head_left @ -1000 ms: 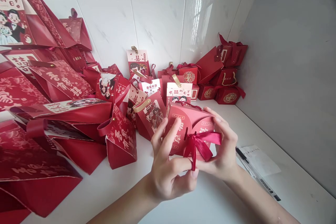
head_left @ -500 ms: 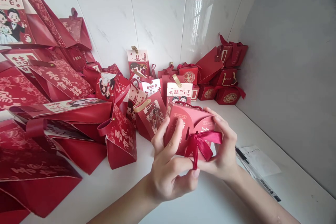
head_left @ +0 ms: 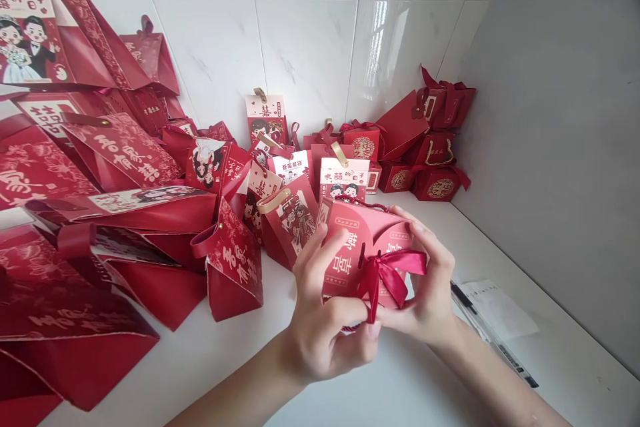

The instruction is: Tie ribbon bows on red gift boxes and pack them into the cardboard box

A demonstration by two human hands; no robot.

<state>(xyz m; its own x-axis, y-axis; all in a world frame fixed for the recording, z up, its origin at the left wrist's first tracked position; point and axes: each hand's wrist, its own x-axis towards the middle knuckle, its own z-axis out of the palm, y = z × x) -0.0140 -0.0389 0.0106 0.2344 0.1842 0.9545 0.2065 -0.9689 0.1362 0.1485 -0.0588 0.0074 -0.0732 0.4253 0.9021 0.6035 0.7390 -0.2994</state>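
Note:
A red gift box (head_left: 342, 260) with pale Chinese lettering is held up between my two hands, above the white table. On its front a dark red satin ribbon (head_left: 387, 273) is tied in a bow, and a thin cord shows along its top edge. My left hand (head_left: 333, 320) grips the box from the left and below, its thumb and bent fingers near the ribbon's hanging tail. Wrapped round the right side is my right hand (head_left: 433, 277), fingers over the top corner and thumb underneath. The back of the box is hidden.
Piled red gift boxes (head_left: 125, 153) fill the left side. Smaller boxes (head_left: 295, 213) stand just behind my hands, and more boxes (head_left: 435, 183) are stacked in the far right corner. A pen (head_left: 493, 333) and a paper slip (head_left: 500, 310) lie right, near the grey wall (head_left: 555, 167).
The view has shifted slightly, so everything sits a little further right. My left fingers have moved off part of the box's front, uncovering more lettering. Both hands still hold the box.

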